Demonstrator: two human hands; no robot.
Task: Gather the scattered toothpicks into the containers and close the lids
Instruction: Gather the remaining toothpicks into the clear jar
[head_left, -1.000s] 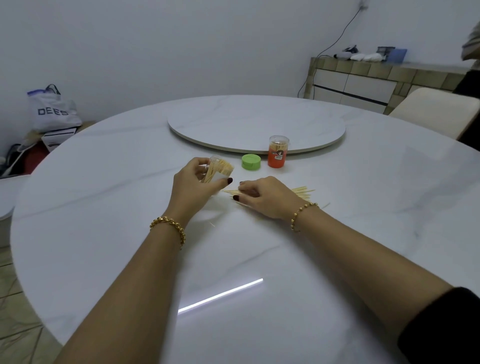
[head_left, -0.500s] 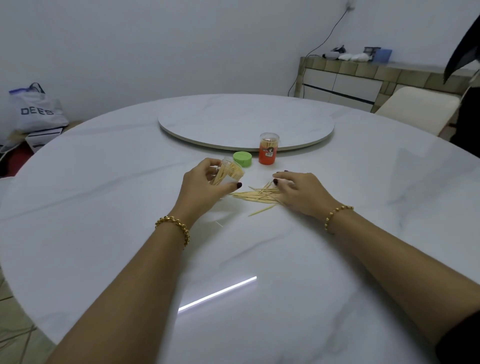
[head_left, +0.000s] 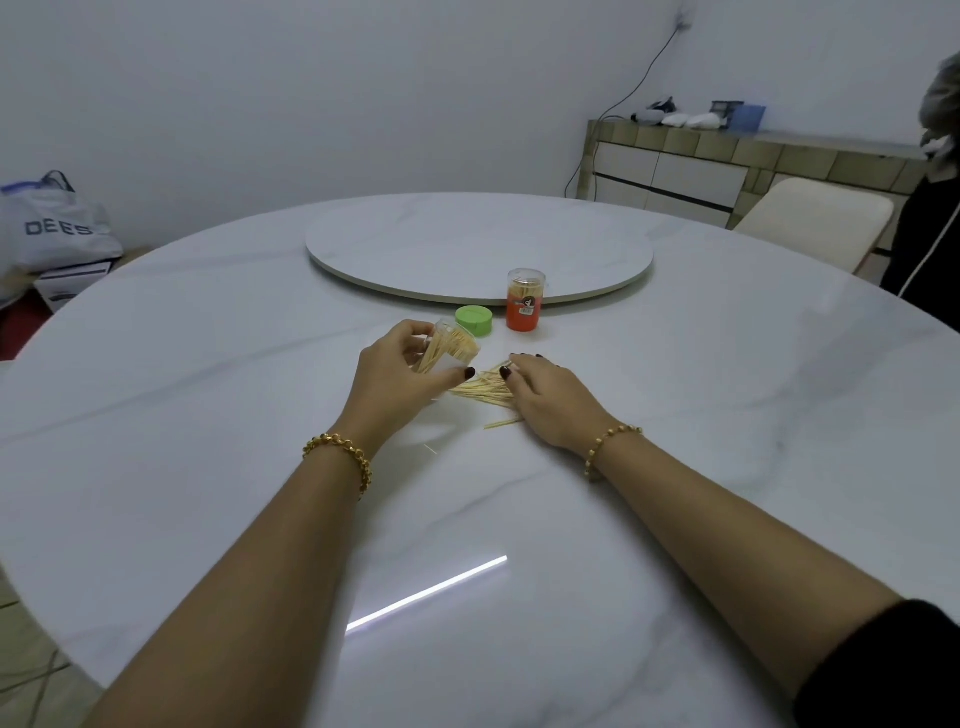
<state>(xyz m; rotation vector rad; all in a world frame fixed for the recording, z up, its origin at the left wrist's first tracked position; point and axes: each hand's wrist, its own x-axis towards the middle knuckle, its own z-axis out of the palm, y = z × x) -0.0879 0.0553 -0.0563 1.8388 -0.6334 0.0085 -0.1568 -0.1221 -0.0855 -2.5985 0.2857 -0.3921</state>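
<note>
At left-centre of the table (head_left: 208, 415), the left hand (head_left: 395, 379) grips the clear container (head_left: 449, 349), tilted mouth-rightward to receive. Beside it, the right hand (head_left: 545, 395), fingers curled, rakes the loose toothpicks (head_left: 483, 389) together. Behind stand the green lid (head_left: 474, 320) and closed orange container (head_left: 525, 306).

A round white marble-look table (head_left: 208, 415) fills the middle of the room, with a matching turntable (head_left: 478, 244) on its far half and a bright strip of reflected light (head_left: 426, 592) on its near surface. Plain white walls (head_left: 363, 93) rise behind. In the far right corner, a low sideboard (head_left: 727, 166) with white fronts and tan tiled trim carries a blue box (head_left: 748, 118) and white bundles. A dark cable (head_left: 634, 88) runs up the wall above it. A cream chair (head_left: 815, 218) stands beside the table's right edge. At far left, a white bag (head_left: 52, 228) marked "DEES" sits by a box (head_left: 72, 280). Tiled floor (head_left: 26, 675) shows at near left.
</note>
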